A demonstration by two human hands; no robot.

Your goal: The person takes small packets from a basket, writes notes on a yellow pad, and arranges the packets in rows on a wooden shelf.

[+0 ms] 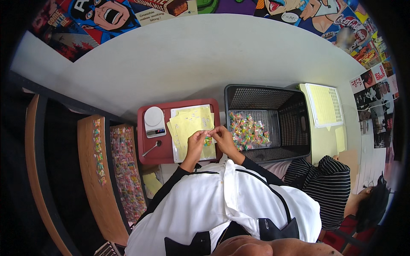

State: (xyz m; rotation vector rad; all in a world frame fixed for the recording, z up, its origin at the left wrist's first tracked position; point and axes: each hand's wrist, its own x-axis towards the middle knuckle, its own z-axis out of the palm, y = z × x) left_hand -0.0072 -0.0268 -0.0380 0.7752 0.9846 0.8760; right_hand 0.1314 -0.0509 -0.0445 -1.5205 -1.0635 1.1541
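Observation:
My left hand [195, 144] and my right hand [225, 140] meet at the fingertips over the right part of a red tray [153, 105]. Between them they pinch the top of a small clear bag of colourful candies [208, 140]. Beneath lie yellow sheets [187, 128] bearing small white stickers, on a white board [177, 155]. On the tray's left stand a white digital scale [154, 116] and, below it, a metal spoon [151, 148]. Just right of my right hand is a black plastic crate [269, 89], with many similar candy bags [248, 131] piled inside.
At left, wooden shelves [96, 179] carry a row of candy bags [99, 153] and a dense layer of more bags [125, 166]. Right of the crate lie yellow label sheets [323, 105]. Another person in a striped top [330, 192] is close by on my right. A white wall [192, 57] rises behind the tray.

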